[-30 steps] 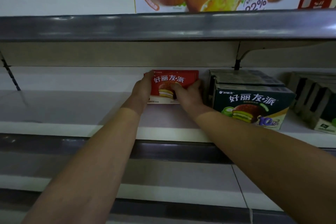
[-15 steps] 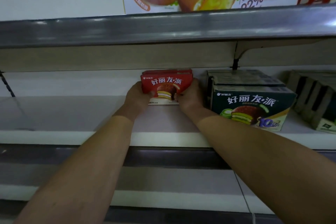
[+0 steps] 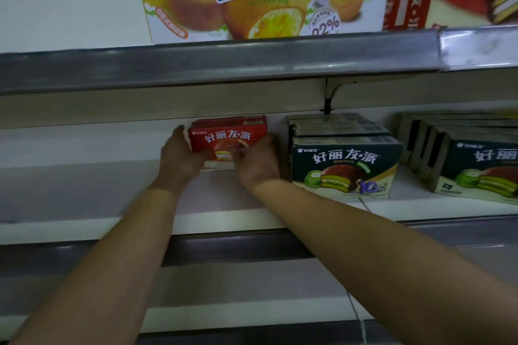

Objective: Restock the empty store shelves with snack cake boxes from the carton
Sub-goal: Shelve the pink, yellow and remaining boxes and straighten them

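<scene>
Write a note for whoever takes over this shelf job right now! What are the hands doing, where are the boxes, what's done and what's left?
Left hand: grips the left end of the red snack cake box.
Right hand: grips its right end.
Where: the red box is far back on the shelf, apart from the dark green snack cake boxes on its right.
Done: this red box is nearly placed; I cannot tell if it sits flat yet.
Left: let go, then probably fill the bare shelf to its left and in front. The carton is out of view.
</scene>
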{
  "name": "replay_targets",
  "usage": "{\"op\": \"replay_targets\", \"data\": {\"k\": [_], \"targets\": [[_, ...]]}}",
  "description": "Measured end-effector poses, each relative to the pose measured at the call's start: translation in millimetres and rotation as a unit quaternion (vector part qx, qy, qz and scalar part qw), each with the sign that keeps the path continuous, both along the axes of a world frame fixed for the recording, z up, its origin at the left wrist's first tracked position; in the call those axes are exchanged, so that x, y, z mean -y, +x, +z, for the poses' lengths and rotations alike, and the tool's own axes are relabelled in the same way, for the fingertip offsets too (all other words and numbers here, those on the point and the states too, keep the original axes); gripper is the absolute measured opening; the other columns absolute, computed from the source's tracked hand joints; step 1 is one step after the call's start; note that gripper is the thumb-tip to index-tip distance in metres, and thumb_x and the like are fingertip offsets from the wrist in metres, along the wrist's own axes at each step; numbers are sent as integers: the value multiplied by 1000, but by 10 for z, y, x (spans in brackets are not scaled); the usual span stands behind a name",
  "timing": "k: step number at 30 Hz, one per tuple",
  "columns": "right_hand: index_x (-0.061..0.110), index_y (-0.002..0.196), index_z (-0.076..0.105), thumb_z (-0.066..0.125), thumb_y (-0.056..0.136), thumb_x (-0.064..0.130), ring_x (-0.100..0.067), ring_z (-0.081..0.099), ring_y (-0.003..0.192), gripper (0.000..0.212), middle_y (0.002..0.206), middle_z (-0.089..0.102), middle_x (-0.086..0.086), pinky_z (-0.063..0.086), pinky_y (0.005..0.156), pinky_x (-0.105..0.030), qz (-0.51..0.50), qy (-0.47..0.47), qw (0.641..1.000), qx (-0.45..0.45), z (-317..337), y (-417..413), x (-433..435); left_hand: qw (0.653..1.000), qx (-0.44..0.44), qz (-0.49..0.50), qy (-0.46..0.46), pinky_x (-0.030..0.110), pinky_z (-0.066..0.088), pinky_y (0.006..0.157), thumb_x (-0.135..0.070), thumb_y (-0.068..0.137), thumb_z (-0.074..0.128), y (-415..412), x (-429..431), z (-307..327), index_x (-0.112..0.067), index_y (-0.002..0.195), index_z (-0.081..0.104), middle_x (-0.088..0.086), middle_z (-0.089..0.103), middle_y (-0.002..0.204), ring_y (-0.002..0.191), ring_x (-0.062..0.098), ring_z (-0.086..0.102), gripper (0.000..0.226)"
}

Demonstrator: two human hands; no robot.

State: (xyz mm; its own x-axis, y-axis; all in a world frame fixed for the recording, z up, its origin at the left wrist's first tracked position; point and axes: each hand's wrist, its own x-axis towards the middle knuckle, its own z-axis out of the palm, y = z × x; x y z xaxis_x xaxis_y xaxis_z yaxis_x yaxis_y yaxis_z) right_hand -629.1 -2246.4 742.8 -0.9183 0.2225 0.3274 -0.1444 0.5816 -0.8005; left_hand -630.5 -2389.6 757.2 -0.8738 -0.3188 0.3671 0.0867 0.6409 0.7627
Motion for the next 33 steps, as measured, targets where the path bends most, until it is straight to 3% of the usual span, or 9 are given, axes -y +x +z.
{"op": "replay_targets", "data": {"k": [7,10,16,18,22,26,28,30,33], "targets": [[17,140,41,60,77,57,-30,54,123,77,137,53,-8,48,103,-44,74,-25,996,-32,141,655,-175,991,-127,41,-3,35,29,117,-24,93,69,330,-217,228,-4,155,34,19,37,158,146,33,36,75],[22,131,52,61,80,41,-19,59,116,55,125,62,-2,50,100,-41,179,-98,974,-103,95,1088,-485,987,-160,2,2,34,35,113,-29,95,67,525,-500,284,-12,154,39,12,41,157,141,29,43,68],[24,134,49,57,91,28,-14,50,129,44,136,52,-6,43,108,-33,141,-217,906,-335,177,1642,-1501,953,-71,-141,258,25,41,102,-65,88,57,669,-1137,228,-40,147,48,-13,52,137,123,13,53,64],[25,136,50,54,90,36,-10,49,129,48,137,51,-2,42,108,-28,87,-291,904,-300,226,1539,-1791,936,-33,-160,312,40,38,114,-82,71,55,613,-1298,216,-41,142,54,-7,58,141,129,19,55,82],[26,144,47,47,104,31,-3,48,122,40,142,49,5,37,89,-11,30,-391,901,-183,336,1247,-2202,908,27,-183,376,29,40,101,-85,82,45,477,-1577,207,-29,136,57,-9,66,124,104,6,60,79],[29,150,42,49,86,72,-22,41,139,77,153,45,0,30,116,-43,29,-398,917,-4,281,812,-2420,863,93,-220,445,38,52,83,-73,94,39,469,-1776,237,-31,95,57,-5,76,69,77,21,74,46],[29,154,35,53,69,85,-27,35,145,104,159,38,-4,23,121,-50,63,-423,902,56,254,657,-2440,847,107,-249,458,39,53,81,-71,97,36,426,-1805,176,-28,118,59,2,78,83,78,23,76,53],[24,158,28,47,83,80,-28,33,147,95,161,34,-6,22,122,-47,87,-442,889,79,240,516,-2453,820,129,-276,485,47,56,89,-82,86,47,399,-1779,198,-27,154,37,9,68,130,106,31,72,88],[22,152,39,43,88,76,-31,56,127,84,147,53,-13,42,107,-46,135,-477,863,102,220,378,-2456,781,173,-268,536,64,46,103,-87,67,60,194,-1717,138,-28,158,32,16,55,147,121,45,63,112]]}}
